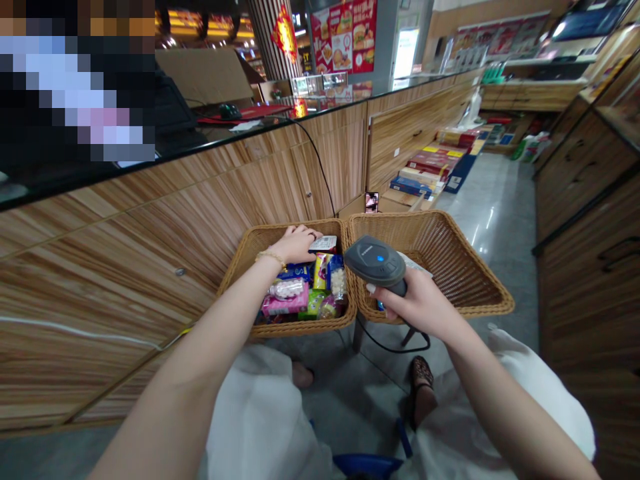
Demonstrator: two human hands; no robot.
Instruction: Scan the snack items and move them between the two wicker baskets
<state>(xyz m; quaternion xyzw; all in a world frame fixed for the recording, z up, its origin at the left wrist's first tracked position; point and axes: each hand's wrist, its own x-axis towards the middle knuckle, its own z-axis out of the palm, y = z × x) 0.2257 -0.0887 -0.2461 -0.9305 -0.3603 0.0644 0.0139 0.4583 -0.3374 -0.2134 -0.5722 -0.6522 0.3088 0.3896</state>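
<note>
My right hand (pixel 419 303) is wrapped around the handle of a dark grey barcode scanner (pixel 375 259), which has a lit blue spot. The scanner's head points left, above the rims where the two baskets meet. In the left wicker basket (pixel 300 329), my left hand (pixel 296 245) has its fingers and thumb at the edge of a packet with a white printed label (pixel 324 243). Around that hand lie a yellow packet (pixel 321 272), a pink packet (pixel 285 303), a green packet (pixel 313 304) and a clear bag of pale pieces (pixel 339 283).
The right wicker basket (pixel 463 267) holds a few packets, partly hidden by my right hand. A dark cable (pixel 400 350) hangs below it. Wooden counter drawers (pixel 210 207) stand in front, with stacked boxes (pixel 435 163) farther right. A blue seat edge (pixel 367 465) shows below.
</note>
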